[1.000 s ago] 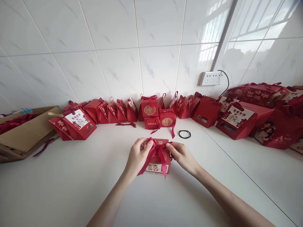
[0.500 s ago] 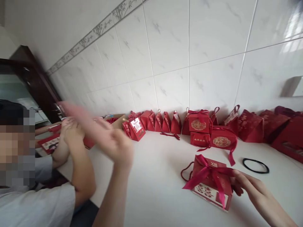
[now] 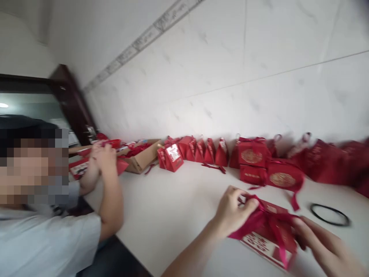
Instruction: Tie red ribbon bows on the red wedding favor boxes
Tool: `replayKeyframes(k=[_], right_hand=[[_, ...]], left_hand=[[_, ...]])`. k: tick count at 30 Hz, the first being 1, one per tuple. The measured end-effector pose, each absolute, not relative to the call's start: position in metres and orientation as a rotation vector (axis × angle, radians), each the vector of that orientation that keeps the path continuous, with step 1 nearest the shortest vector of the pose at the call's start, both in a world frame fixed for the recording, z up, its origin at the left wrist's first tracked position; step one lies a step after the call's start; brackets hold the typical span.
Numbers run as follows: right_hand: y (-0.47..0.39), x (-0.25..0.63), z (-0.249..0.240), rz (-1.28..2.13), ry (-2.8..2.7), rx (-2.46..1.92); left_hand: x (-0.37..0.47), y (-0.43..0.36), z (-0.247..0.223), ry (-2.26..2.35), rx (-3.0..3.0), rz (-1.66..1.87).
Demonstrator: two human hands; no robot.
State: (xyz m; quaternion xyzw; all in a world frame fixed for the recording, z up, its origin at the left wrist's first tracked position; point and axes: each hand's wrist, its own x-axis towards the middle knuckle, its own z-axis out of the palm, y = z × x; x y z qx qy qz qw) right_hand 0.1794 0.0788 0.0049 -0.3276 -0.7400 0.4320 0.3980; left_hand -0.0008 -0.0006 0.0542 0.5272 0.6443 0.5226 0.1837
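A red gift box (image 3: 284,232) with a white lettered panel lies on the white table in front of me, with a dark pink ribbon bow (image 3: 263,213) across its top. My left hand (image 3: 233,209) is closed on the bow's left side, thumb and fingers pinching the ribbon. At the box's right edge, my right hand (image 3: 319,240) has its fingers closed on the right loop of the bow. Its fingertips are partly hidden and blurred.
Behind the box stand stacked red gift boxes (image 3: 252,154) and a row of small red boxes along the tiled wall. A black ring (image 3: 330,214) lies at the right. A co-worker (image 3: 108,184) handles red boxes at the left, beside a cardboard box (image 3: 144,157).
My left hand has come down from the left, where it was raised and blurred, and now grips the bow. My right hand stays at the box. The view has shifted left.
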Motion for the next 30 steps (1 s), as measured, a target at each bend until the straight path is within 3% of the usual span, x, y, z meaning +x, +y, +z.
replayKeyframes(k=[5, 14, 30], right_hand=[[0.052, 0.165, 0.043, 1.218, -1.791, -0.922], [0.051, 0.166, 0.036, 1.586, -1.489, -0.751], [0.051, 0.166, 0.034, 1.866, -1.195, -0.753]], left_hand=[[0.002, -0.003, 0.056, 1.617, 1.403, 1.451], [0.008, -0.013, 0.043, 1.631, 1.204, 1.484], [0.018, -0.015, 0.039, 1.658, 1.147, 1.567]])
